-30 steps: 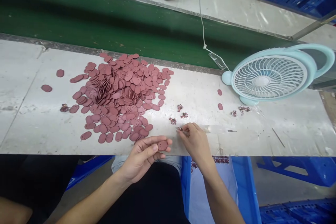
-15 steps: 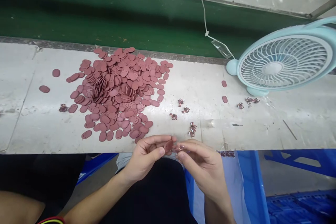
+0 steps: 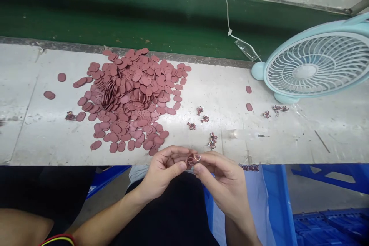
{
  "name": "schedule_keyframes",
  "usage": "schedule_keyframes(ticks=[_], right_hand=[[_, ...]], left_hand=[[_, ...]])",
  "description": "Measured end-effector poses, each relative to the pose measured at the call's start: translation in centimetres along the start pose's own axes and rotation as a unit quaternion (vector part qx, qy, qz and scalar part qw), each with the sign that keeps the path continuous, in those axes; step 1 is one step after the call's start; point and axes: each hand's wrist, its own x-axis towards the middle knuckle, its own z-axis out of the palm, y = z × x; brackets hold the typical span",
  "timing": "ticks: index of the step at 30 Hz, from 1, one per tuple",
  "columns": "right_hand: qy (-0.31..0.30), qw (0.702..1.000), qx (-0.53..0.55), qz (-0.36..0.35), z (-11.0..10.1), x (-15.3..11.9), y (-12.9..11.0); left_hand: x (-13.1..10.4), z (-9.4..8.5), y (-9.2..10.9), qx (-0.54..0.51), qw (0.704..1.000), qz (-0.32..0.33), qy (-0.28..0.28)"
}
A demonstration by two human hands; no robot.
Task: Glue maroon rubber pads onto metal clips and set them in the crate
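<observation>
My left hand has its fingers pinched almost closed, with the thumb and forefinger on a red oval piece that they partly cover. My right hand meets it from the other side, thumb and forefinger drawn together on a small brown part with shiny bits, right up against the oval piece. My fingertips hide much of both, so I can't tell just how the two sit together. I have them at the front edge of the counter, above my dark-clothed lap.

On the counter, ahead and to my left, lies a big heap of red ovals, some of them tipped up on edge. Two loose ovals lie to the left of it, and a small dark cluster sits by the heap's left side. Just beyond my hands are several brown clusters, and to their right lies a clear bottle with a thin dark tip. Past that I have a thin dark rod, two more ovals, a few clusters near the fan and the pale blue fan itself, a white cord running up near its base. Below the counter's edge on my right is a blue crate with a white sheet in it and a row of brown parts at its far end
</observation>
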Motion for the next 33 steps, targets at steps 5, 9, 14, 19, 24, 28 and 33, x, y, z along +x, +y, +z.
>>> schedule_keyframes(ticks=[5, 9, 14, 19, 24, 28, 33], right_hand=[[0.003, 1.000, -0.008, 0.002, 0.05, -0.13, -0.10], [0.008, 1.000, 0.003, 0.000, 0.17, -0.13, -0.19], [0.012, 0.999, 0.025, 0.022, 0.25, -0.08, -0.01], [0.008, 0.998, 0.041, 0.049, 0.10, -0.06, -0.10], [-0.007, 0.999, 0.043, 0.013, -0.09, 0.08, -0.29], [-0.007, 0.997, 0.065, 0.032, -0.05, 0.27, -0.15], [-0.008, 0.995, 0.087, 0.050, 0.07, 0.25, 0.01]], left_hand=[[0.16, 0.37, 0.11, -0.028, 1.000, 0.001, 0.009], [0.07, 0.36, 0.11, -0.002, 1.000, 0.002, 0.019], [-0.11, 0.19, -0.07, 0.030, 0.999, 0.000, 0.028], [-0.30, 0.31, 0.14, 0.077, 0.996, 0.022, 0.049], [-0.52, 0.42, 0.00, 0.108, 0.992, 0.044, 0.057], [-0.50, 0.59, -0.43, 0.082, 0.994, 0.041, 0.054], [-0.47, 0.83, -0.54, 0.076, 0.994, 0.044, 0.058]])
